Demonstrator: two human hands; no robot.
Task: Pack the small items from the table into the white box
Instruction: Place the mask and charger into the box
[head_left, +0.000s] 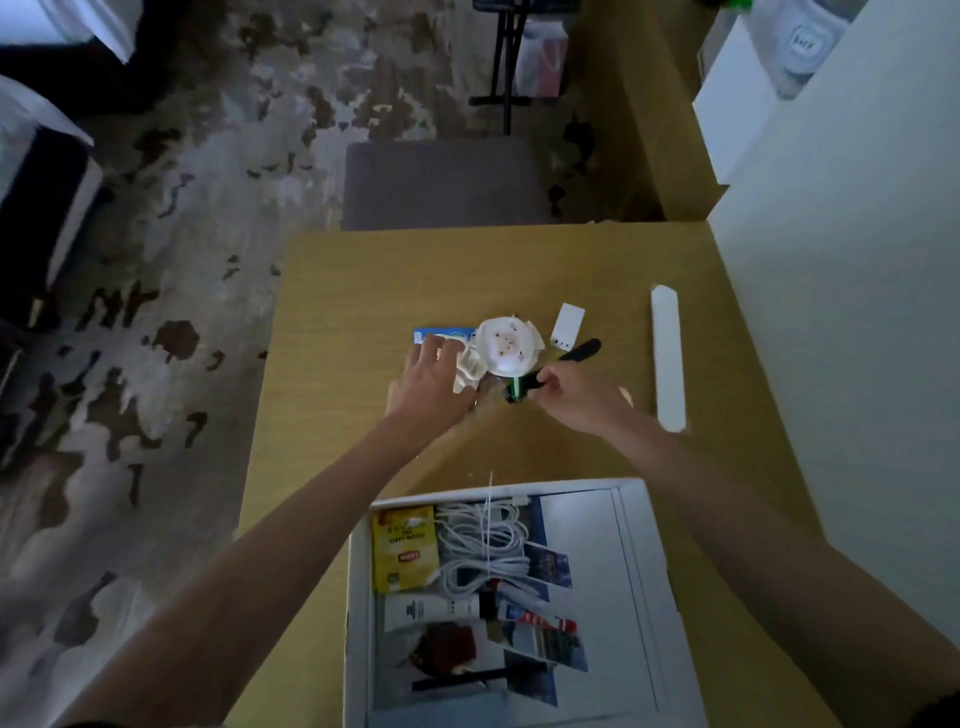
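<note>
The white box sits at the near edge of the wooden table. It holds a yellow tea packet, a coiled white cable, a white tube, photos and other bits. Further out lie a round white item, a blue card, a white tag and a black piece. My left hand rests spread beside the round white item, over the blue card. My right hand pinches a small green and black object.
A long white strip lies near the table's right side, beside a white wall panel. A grey chair seat stands beyond the far table edge. Patterned floor lies to the left.
</note>
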